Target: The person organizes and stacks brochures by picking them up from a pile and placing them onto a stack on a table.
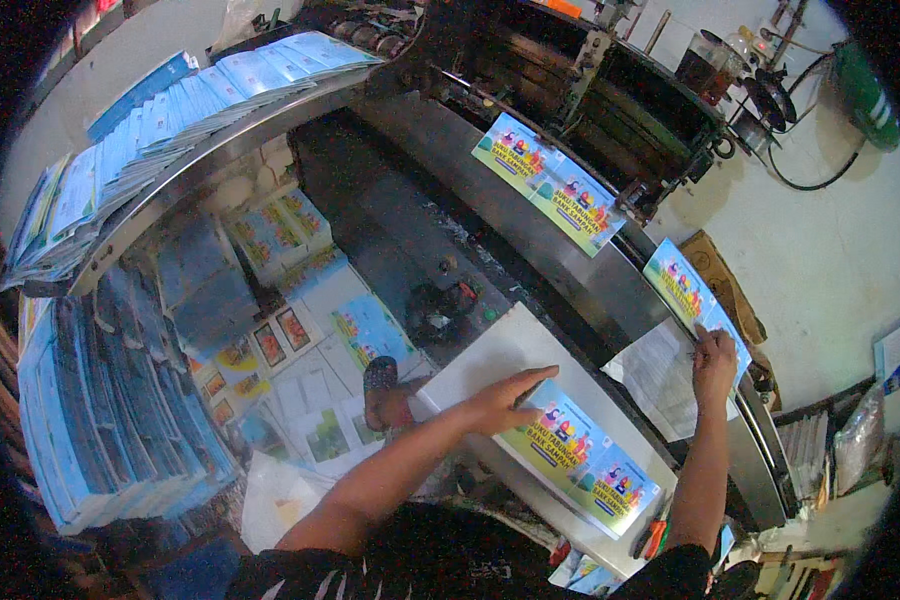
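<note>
On a white board point(518, 345) in front of me lies a blue and green printed sheet point(595, 455) with colourful cartoon figures. My left hand point(500, 402) rests at its left end, thumb and forefinger stretched apart around the near corner. Farther right, my right hand point(715, 365) has its fingers closed on the edge of a matching printed cover sheet point(682, 290), which slants on the metal ledge. A third matching sheet, the far printed sheet point(550, 185), lies on that ledge below the machine's rollers.
The dark machine point(610, 100) fills the far side. Fanned blue booklets point(210, 95) lie along a curved metal table at the left, with tall blue stacks point(110, 410) below. Printed papers point(320, 390) cover the floor near a sandalled foot point(382, 390). A white paper point(655, 375) lies beside my right hand.
</note>
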A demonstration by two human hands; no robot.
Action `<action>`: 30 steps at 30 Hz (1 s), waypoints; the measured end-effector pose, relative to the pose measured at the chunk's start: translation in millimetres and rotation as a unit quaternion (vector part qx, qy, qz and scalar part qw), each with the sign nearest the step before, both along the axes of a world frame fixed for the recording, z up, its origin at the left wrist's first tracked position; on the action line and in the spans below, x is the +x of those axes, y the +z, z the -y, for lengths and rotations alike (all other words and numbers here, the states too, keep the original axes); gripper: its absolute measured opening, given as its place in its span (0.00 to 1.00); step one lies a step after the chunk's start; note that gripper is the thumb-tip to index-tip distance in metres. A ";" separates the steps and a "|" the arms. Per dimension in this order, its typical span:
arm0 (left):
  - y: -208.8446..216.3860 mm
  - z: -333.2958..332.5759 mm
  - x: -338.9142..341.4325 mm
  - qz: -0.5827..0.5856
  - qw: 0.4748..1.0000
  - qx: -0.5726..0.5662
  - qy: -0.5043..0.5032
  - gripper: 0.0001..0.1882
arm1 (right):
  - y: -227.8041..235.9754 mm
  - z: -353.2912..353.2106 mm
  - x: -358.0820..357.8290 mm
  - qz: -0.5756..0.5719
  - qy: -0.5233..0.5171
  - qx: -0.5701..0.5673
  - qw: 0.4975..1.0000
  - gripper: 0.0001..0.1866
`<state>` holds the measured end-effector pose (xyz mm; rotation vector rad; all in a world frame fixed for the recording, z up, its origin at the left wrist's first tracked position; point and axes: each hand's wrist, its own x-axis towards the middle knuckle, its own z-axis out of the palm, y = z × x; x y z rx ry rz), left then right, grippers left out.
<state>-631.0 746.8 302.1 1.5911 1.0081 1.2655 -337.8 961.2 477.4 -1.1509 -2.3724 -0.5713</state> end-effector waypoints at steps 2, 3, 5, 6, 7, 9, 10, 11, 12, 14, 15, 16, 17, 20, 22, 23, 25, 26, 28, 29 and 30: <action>5.3 2.1 0.7 -0.012 1.000 -0.007 0.001 0.40 | -5.7 15.2 10.4 0.041 0.017 -0.008 0.999 0.12; 8.6 1.6 2.3 -0.001 1.000 -0.020 -0.004 0.40 | -10.6 21.4 23.6 0.042 0.012 -0.006 0.999 0.12; 11.4 -0.8 3.7 0.010 0.999 -0.036 -0.010 0.41 | -27.3 27.5 48.1 0.078 -0.011 -0.103 0.992 0.09; 10.7 0.6 2.0 0.005 1.000 -0.031 -0.002 0.41 | -24.4 46.3 42.0 0.056 0.020 -0.105 0.993 0.12; 9.3 4.5 -1.4 -0.002 1.000 -0.028 0.010 0.42 | -19.7 73.2 27.6 0.031 0.055 -0.110 0.992 0.14; 14.3 7.6 -5.3 0.003 0.999 -0.031 0.008 0.41 | -16.7 118.0 23.6 0.066 -0.025 -0.321 0.944 0.22; 15.9 9.3 -6.6 0.010 0.999 -0.030 0.005 0.40 | -12.5 144.7 14.9 0.082 0.032 -0.332 0.939 0.26; 14.8 10.4 -6.4 0.008 0.999 -0.034 0.011 0.40 | -10.8 170.9 5.2 0.097 0.091 -0.343 0.930 0.31; 13.2 7.5 -4.3 0.019 1.000 -0.025 -0.001 0.40 | -13.7 193.5 0.4 0.108 0.098 -0.352 0.924 0.35; 14.8 3.0 1.0 0.011 0.999 -0.037 -0.009 0.39 | -20.3 214.4 -3.7 0.117 0.118 -0.365 0.916 0.39; 15.9 2.3 2.5 0.007 0.999 -0.041 -0.001 0.39 | -20.8 220.2 -6.3 0.111 0.103 -0.363 0.919 0.41; 16.7 1.9 3.6 0.012 1.000 -0.028 -0.005 0.39 | -23.2 222.8 -8.5 0.106 0.088 -0.361 0.922 0.43; 16.6 3.7 2.1 0.018 1.000 -0.013 -0.010 0.39 | -28.1 222.6 -9.7 0.104 0.095 -0.363 0.921 0.43; 16.1 7.3 -1.3 0.021 0.999 -0.035 -0.008 0.38 | -32.9 218.7 -3.8 0.110 0.076 -0.383 0.914 0.44; 15.1 7.7 -1.2 0.018 0.999 -0.035 -0.003 0.38 | -28.0 210.2 -3.4 0.071 0.098 -0.459 0.880 0.41; 14.6 7.8 -0.5 0.033 0.999 -0.039 -0.004 0.38 | -25.0 209.4 -4.1 0.072 0.095 -0.460 0.880 0.41; 11.9 6.8 0.0 0.049 0.998 -0.043 -0.006 0.37 | -18.5 209.1 -5.7 0.088 0.116 -0.455 0.879 0.35; 7.6 5.0 0.2 0.065 0.997 -0.045 -0.014 0.37 | -16.1 209.6 -3.9 0.090 0.114 -0.455 0.879 0.35; 5.2 2.2 -0.6 0.081 0.995 -0.045 -0.022 0.38 | -10.4 205.4 1.7 0.097 0.145 -0.462 0.869 0.24; 4.2 1.5 -1.0 0.104 0.993 -0.053 -0.033 0.40 | -4.0 199.3 5.7 0.099 0.145 -0.462 0.869 0.24; 4.8 1.7 -0.9 0.127 0.989 -0.062 -0.044 0.43 | 6.7 190.3 11.3 0.084 0.124 -0.467 0.872 0.19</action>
